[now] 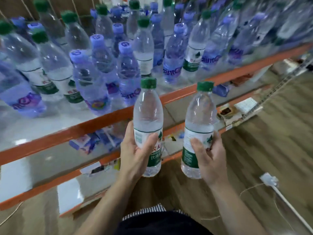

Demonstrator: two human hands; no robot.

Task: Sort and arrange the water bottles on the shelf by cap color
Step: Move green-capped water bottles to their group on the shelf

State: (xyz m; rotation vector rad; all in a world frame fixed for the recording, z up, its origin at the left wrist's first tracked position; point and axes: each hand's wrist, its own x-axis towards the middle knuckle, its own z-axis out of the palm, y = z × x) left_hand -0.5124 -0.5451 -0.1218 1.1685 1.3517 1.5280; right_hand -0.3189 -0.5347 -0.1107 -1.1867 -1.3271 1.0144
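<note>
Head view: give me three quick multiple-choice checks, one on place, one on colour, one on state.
1. Relative to the shelf, where are the left bottle and right bottle?
A. Standing on it
B. Held in front of it
C. Behind it

2. Their caps are:
A. Blue
B. Red
C. Green

3. The left hand is:
A. Gripping a bottle
B. Open and empty
C. Resting on the shelf

Answers:
1 B: both bottles are in the hands, short of the orange edge.
2 C: both caps are green.
3 A: its fingers and thumb wrap the label, as the right hand does on its bottle.
</note>
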